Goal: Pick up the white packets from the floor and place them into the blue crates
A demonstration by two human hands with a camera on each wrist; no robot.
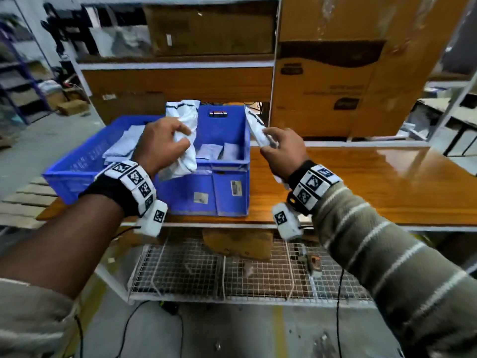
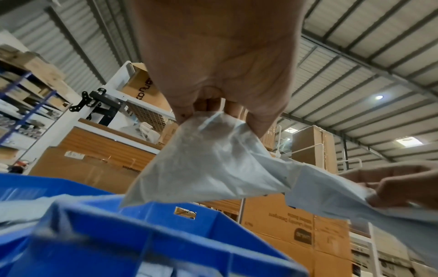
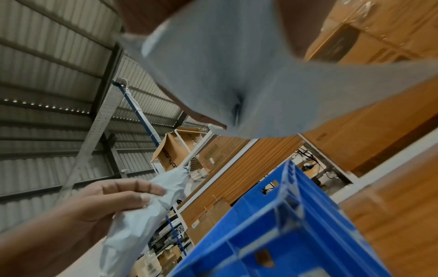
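Two blue crates stand side by side on a wooden shelf: a shallow one (image 1: 74,161) on the left and a deeper one (image 1: 227,177) on the right, both with white packets inside. My left hand (image 1: 165,143) grips a crumpled white packet (image 1: 184,120) above the near wall between the crates; in the left wrist view that packet (image 2: 208,159) hangs from my fingertips. My right hand (image 1: 281,148) holds a second white packet (image 1: 255,125) just past the deep crate's right rim. The packet (image 3: 237,75) fills the top of the right wrist view.
The glossy wooden shelf (image 1: 374,182) extends right of the crates. Large cardboard boxes (image 1: 330,73) stand behind and above on white racking. A wire mesh shelf (image 1: 232,270) sits below the wooden one. Cables trail on the grey floor (image 1: 206,332).
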